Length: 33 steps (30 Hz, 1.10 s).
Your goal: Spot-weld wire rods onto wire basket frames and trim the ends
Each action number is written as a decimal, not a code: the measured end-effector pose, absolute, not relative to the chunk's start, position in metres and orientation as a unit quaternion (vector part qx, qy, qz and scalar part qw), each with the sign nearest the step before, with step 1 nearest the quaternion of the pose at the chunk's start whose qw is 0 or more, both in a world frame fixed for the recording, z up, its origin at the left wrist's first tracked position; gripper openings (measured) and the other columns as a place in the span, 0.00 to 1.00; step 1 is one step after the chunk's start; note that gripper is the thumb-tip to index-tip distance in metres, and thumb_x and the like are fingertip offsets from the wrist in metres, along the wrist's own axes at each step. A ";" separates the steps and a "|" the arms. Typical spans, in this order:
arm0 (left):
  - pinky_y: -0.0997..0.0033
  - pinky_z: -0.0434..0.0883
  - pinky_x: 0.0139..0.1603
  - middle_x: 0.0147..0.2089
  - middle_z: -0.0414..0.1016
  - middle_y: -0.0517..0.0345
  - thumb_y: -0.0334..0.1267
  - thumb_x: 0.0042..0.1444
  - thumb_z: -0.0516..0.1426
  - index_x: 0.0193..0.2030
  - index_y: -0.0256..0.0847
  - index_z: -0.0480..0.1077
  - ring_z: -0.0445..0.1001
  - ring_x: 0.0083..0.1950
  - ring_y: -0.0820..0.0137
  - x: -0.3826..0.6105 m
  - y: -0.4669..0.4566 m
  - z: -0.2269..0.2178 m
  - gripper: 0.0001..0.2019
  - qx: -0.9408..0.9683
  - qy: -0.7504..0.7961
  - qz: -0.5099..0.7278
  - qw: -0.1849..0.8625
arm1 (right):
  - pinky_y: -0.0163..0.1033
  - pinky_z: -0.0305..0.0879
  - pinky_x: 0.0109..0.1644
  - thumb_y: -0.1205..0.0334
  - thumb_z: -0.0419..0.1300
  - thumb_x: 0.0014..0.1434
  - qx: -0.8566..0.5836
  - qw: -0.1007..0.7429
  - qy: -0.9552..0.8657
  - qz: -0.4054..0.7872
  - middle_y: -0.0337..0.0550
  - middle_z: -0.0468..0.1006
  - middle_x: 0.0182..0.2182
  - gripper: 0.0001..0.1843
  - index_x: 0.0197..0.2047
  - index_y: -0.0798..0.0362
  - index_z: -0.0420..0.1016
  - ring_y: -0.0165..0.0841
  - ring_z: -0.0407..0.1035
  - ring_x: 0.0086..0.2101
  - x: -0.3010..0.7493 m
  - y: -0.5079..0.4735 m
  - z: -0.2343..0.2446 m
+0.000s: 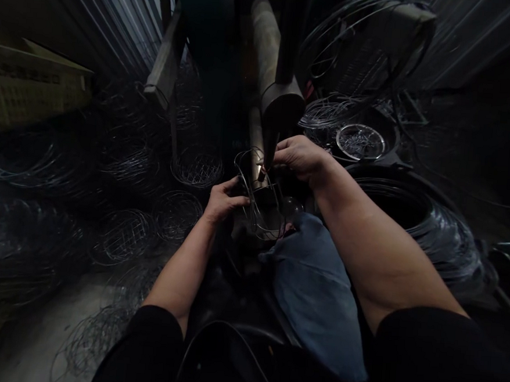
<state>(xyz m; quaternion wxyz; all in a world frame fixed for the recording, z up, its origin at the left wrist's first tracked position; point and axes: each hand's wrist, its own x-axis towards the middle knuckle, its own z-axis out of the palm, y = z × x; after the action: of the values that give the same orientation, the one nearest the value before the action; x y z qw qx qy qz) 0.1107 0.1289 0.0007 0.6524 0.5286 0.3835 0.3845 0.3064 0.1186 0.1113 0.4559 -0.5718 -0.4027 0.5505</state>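
A half-formed wire basket frame [261,200] sits under the dark pointed head of a welding machine [280,108]. My left hand [224,199] grips the frame's left side, fingers curled round the wire. My right hand [298,157] pinches the wire at the top, right beside the machine's tip, where a small glow shows. A blue cloth [313,288] lies over my knee below the frame.
Several finished wire baskets [123,235] lie piled on the floor to the left. A large coil of wire [436,227] sits at the right, a round metal dish [361,141] beyond it. A cardboard box [29,85] stands far left. Corrugated metal walls close the back.
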 end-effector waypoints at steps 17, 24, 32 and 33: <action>0.64 0.72 0.47 0.39 0.80 0.55 0.29 0.28 0.70 0.50 0.35 0.77 0.75 0.37 0.68 0.119 0.136 -0.009 0.34 0.461 0.388 0.395 0.694 | 0.35 0.66 0.20 0.70 0.72 0.36 -0.580 0.452 -0.376 0.563 0.39 0.69 0.12 0.11 0.17 0.59 0.72 0.30 0.65 0.15 0.304 0.142 0.103; 0.66 0.72 0.43 0.35 0.79 0.56 0.29 0.27 0.70 0.46 0.33 0.78 0.75 0.34 0.70 0.124 0.121 -0.008 0.31 0.415 0.396 0.402 0.713 | 0.34 0.65 0.18 0.70 0.72 0.36 -0.603 0.442 -0.364 0.555 0.38 0.69 0.11 0.13 0.16 0.58 0.69 0.29 0.65 0.14 0.299 0.141 0.105; 0.70 0.71 0.36 0.32 0.77 0.57 0.31 0.28 0.71 0.43 0.34 0.78 0.73 0.31 0.74 0.126 0.109 -0.008 0.27 0.397 0.402 0.408 0.717 | 0.34 0.62 0.17 0.72 0.71 0.39 -0.623 0.422 -0.368 0.546 0.37 0.68 0.11 0.13 0.16 0.58 0.69 0.28 0.63 0.14 0.293 0.142 0.112; 0.71 0.70 0.35 0.32 0.77 0.58 0.32 0.29 0.71 0.42 0.35 0.78 0.73 0.31 0.74 0.127 0.108 -0.008 0.26 0.399 0.401 0.406 0.718 | 0.34 0.62 0.18 0.72 0.71 0.39 -0.626 0.420 -0.366 0.545 0.37 0.68 0.12 0.13 0.16 0.58 0.69 0.28 0.63 0.14 0.293 0.142 0.112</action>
<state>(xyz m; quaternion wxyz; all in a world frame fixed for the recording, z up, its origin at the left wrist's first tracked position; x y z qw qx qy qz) 0.1272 0.1081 -0.0080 0.7177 0.3989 0.4007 0.4064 0.2932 0.1422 0.1124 0.4202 -0.6263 -0.3657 0.5454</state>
